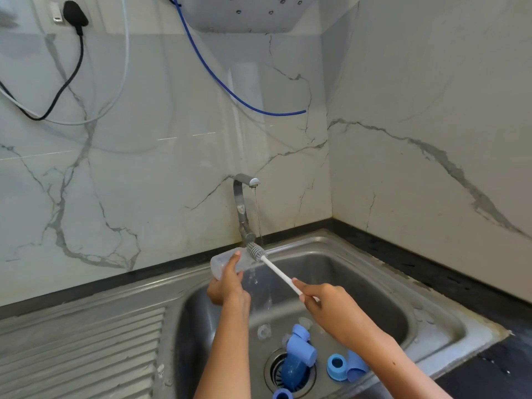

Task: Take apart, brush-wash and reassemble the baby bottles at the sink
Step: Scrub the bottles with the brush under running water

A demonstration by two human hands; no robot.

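Far left of the frame, the ribbed steel drainboard (86, 341) runs in shallow ridges toward the sink, dull and streaked. Above it, upper left, a black plug (75, 13) sits in a wall socket with its black cable drooping across glossy, grey-veined marble tiles. Moving in toward the middle, the left hand (227, 283) is wrapped around a clear plastic baby bottle (223, 262), fingers curled over its frosted, rounded body, holding it on its side above the back-left rim of the sink (431, 318), mouth pointing right. Right at that mouth sits the grey bristled head of the bottle brush (257, 252), a stubby ridged cylinder on a slim white stick. Just behind it the curved metal tap (243, 197) rises from the counter, a thin stream of water falling past the brush head into the basin. Lower centre, on the basin floor around the drain, lie smooth matte blue bottle parts (300, 345), tubular and ring-shaped, with small clear pieces near them; one blue ring (336, 366) lies further right. The forearms cross in front of some of these. Right of centre, the right hand (325, 303) pinches the white handle's lower end, fingers closed on it. Far right, dark speckled countertop (449, 272) edges the sink
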